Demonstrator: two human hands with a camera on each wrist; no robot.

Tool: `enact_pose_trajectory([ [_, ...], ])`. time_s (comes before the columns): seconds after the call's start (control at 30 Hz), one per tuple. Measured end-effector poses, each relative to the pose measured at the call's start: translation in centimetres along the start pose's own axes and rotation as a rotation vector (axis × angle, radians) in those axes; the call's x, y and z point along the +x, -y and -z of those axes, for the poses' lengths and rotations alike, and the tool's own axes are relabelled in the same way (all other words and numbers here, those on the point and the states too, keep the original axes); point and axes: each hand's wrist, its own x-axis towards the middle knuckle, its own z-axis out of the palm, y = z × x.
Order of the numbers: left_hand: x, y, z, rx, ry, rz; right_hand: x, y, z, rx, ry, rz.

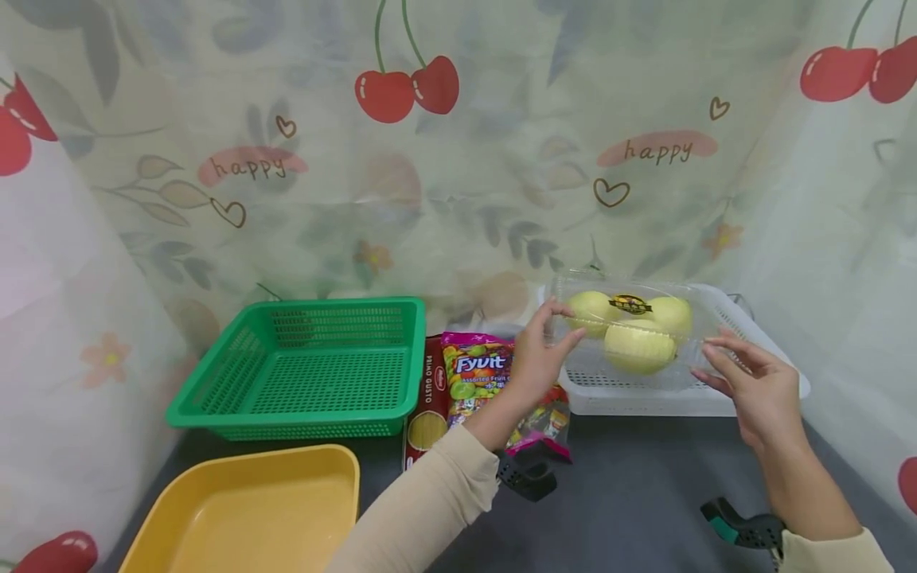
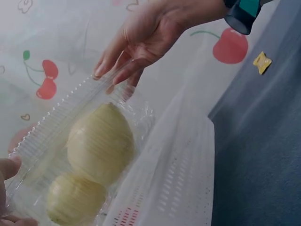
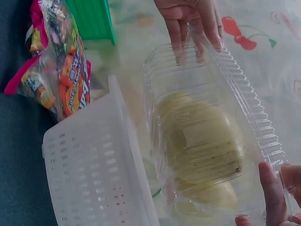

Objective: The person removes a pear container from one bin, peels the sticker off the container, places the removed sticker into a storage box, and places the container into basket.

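Observation:
A clear plastic clamshell box (image 1: 698,338) holds several pale yellow-green round fruits (image 1: 640,347), with a dark and yellow label (image 1: 630,304) on its lid. My left hand (image 1: 539,354) grips the box's left end between thumb and fingers. At the opposite end my right hand (image 1: 759,390) pinches the box's edge. The box is over the white perforated basket (image 1: 645,403); both wrist views show it tilted beside the basket's rim. Whether its underside touches the basket is hidden.
A green basket (image 1: 322,382) stands left at the back, a yellow tub (image 1: 265,509) before it. Between the baskets lie a Fyvit candy bag (image 1: 476,370) and a dark red Primo Gusto box (image 1: 430,398). A small yellow wrapped piece (image 2: 262,62) lies on the dark table.

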Motion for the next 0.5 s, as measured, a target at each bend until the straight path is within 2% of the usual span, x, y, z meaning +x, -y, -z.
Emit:
enact_pose_trajectory([
  [0.23,-1.9,-0.2,1.1,-0.104,-0.055,0.004,-1.7,0.4,-1.1,0.033,0.055,0.045],
  [0.5,-3.8,-1.3,2.5,-0.159,-0.051,-0.002,-3.5,0.9,-2.4,0.046,0.069,0.088],
])
